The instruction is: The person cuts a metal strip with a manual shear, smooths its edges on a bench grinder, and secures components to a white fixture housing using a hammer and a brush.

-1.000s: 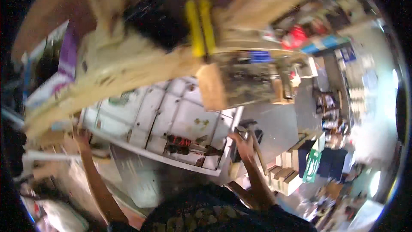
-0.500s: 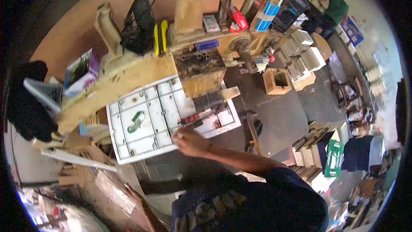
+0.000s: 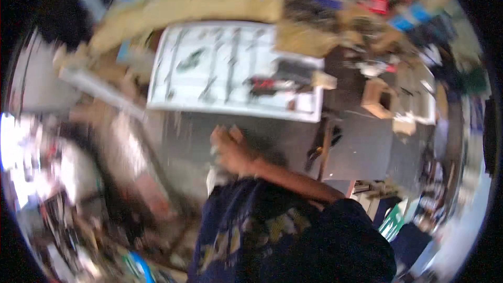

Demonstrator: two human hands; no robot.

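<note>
Right hand [image 3: 230,149] blurred, grip indeterminate; white rectangular dark-lined panel [image 3: 194,84] lies at its twelve o'clock. Left hand: cannot tell.

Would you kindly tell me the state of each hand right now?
Left hand: not in view.
Right hand: fingers look partly curled; blur makes it impossible to tell whether it holds anything.
</note>
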